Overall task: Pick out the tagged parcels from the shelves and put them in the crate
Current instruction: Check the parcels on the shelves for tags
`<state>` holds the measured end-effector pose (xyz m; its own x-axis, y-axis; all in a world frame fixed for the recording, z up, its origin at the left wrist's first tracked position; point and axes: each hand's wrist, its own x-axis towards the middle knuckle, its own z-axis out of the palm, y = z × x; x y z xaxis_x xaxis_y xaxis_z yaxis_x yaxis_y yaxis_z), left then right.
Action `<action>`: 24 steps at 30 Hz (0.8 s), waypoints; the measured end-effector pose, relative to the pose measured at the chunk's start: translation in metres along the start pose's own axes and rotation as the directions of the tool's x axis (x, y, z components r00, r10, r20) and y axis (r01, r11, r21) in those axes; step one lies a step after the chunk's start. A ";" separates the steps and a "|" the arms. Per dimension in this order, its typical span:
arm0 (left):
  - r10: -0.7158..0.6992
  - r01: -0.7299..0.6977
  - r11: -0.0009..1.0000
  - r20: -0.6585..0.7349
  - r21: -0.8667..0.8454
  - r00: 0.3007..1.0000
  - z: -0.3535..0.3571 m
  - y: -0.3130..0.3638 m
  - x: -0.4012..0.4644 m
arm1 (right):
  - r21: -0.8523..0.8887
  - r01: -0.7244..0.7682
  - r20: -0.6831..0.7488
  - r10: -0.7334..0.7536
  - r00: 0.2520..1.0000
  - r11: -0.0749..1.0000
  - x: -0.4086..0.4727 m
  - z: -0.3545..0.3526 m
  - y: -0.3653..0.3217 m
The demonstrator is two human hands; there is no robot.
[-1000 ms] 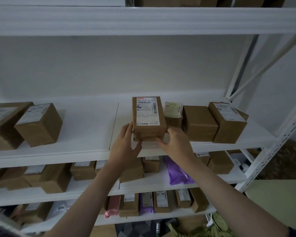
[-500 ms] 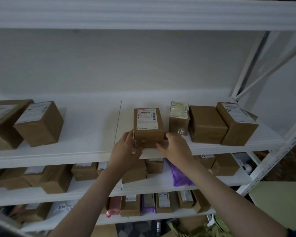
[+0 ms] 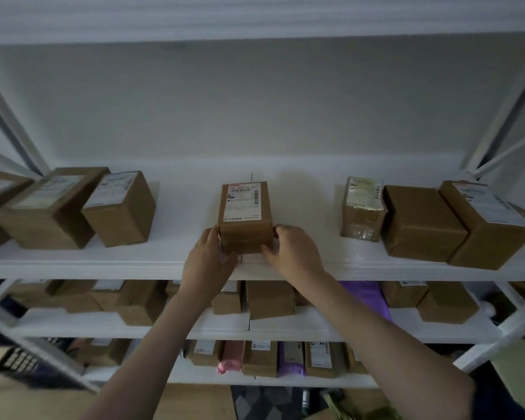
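Both hands are grasping one brown cardboard parcel [image 3: 245,219]: the left hand [image 3: 210,259] is curling against its left lower edge and the right hand [image 3: 291,252] is curling its fingers round its right lower corner, so the parcel is clasped between them. The parcel is resting on the white upper shelf [image 3: 170,262], near the front edge, with a white shipping label [image 3: 242,202] facing up. To its left, well apart, a labelled brown box [image 3: 119,209] is sitting beside a larger labelled box [image 3: 47,207]. To its right, a small parcel with a pale label [image 3: 362,209] is touching a plain brown box [image 3: 422,222], which is pressing against a tilted labelled box [image 3: 485,225]. On the shelves below, further brown boxes are lying alongside a purple mailer bag [image 3: 365,297] and a pink mailer [image 3: 231,357]; a blurred dark crate [image 3: 22,363] is showing at lower left
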<state>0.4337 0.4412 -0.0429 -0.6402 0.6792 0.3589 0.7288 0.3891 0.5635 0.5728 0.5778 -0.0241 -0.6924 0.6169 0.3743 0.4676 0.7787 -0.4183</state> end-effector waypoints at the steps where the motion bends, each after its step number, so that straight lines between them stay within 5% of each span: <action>1: -0.014 0.014 1.000 -0.005 0.002 1.000 -0.005 -0.005 0.000 | 0.005 0.010 0.004 -0.010 1.000 1.000 0.003 0.005 -0.006; 11: -0.059 0.059 0.997 -0.003 0.051 0.998 -0.039 -0.040 0.008 | -0.013 0.065 0.062 -0.065 0.996 0.998 0.023 0.028 -0.038; 21: -0.144 0.134 0.989 -0.213 -0.062 0.966 -0.016 -0.008 -0.049 | 0.002 -0.062 -0.017 0.062 0.998 0.998 -0.034 -0.038 0.047; 24: -0.059 0.054 0.998 -0.261 -0.027 0.964 0.002 0.012 -0.066 | 0.027 -0.122 -0.074 0.124 0.990 0.992 -0.058 -0.062 0.078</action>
<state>0.4851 0.4018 -0.0617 -0.7235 0.4693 0.5062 0.6862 0.4088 0.6017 0.6830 0.6100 -0.0269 -0.5867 0.7154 0.3794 0.5338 0.6940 -0.4832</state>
